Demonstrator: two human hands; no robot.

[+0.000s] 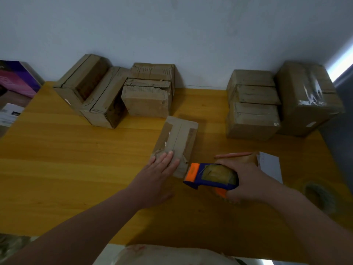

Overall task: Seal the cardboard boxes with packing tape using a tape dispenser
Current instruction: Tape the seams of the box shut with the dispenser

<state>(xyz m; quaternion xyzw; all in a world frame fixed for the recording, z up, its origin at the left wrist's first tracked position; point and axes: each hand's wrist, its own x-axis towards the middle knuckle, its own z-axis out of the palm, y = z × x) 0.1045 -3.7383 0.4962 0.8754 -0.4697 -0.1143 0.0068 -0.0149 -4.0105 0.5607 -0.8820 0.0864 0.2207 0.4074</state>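
Nearby, stacked boxes (253, 104) flank the box (179, 134) under the flat left hand (158, 169); right hand (246, 180) grasps dispenser (210, 175).

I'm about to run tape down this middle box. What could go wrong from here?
Fingers: the left hand lies flat on the near end of the box, close beside the tape dispenser held by the right hand; its front edge could nick them.
Adhesion: old tape at that end looks wrinkled and lifted, so a new strip may bubble.
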